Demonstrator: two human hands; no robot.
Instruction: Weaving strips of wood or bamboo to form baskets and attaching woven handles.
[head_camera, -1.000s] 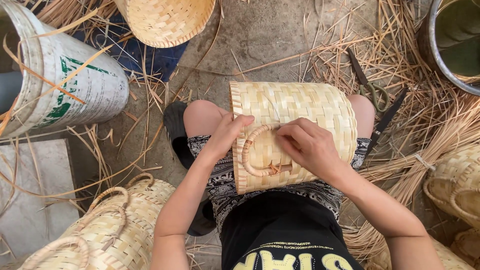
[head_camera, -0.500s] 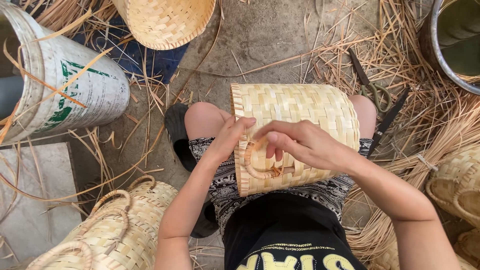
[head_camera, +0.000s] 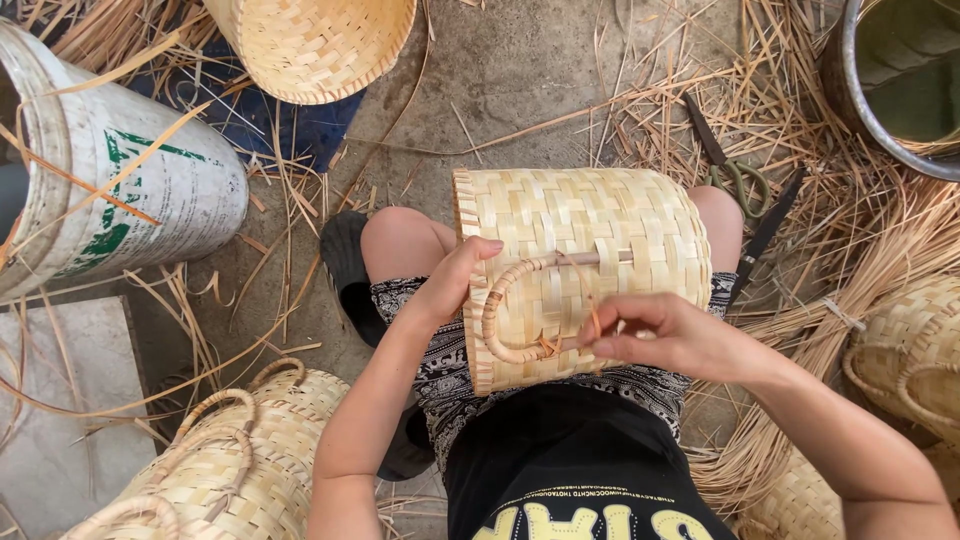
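- Basket (head_camera: 590, 240) of flat pale straw strips, plaited in a checker weave, lies on its side across the person's bare knees; its shape is a rounded box.
- Its long axis runs left to right in the view, the stiff open rim at the left, the rounded far end toward the right knee.
- Handle (head_camera: 500, 310), a looped cord of wound straw, curves in a C on the side facing the camera; one end is tied low with an orange-brown knot.
- Left hand (head_camera: 455, 280) rests on the rim edge, thumb over the weave, fingers curled loosely beside the handle's upper end.
- Right hand (head_camera: 665, 335) is pinched narrow, thumb and forefinger gripping a thin strand (head_camera: 592, 300) that rises toward the handle's upper end.
- Second basket (head_camera: 320, 40), the same weave, sits at the top, its mouth toward the camera.
- Finished bags (head_camera: 215, 465) with looped handles lie lower left; more woven ones (head_camera: 915, 350) at the right edge.
- White bucket (head_camera: 130, 190), smooth plastic with green print, lies tilted at the left.
- Scissors (head_camera: 730, 165) with green handles lie on loose dry straw (head_camera: 830, 300) over rough concrete.
- Metal tub (head_camera: 885, 90), its rim round and grey, stands upper right.
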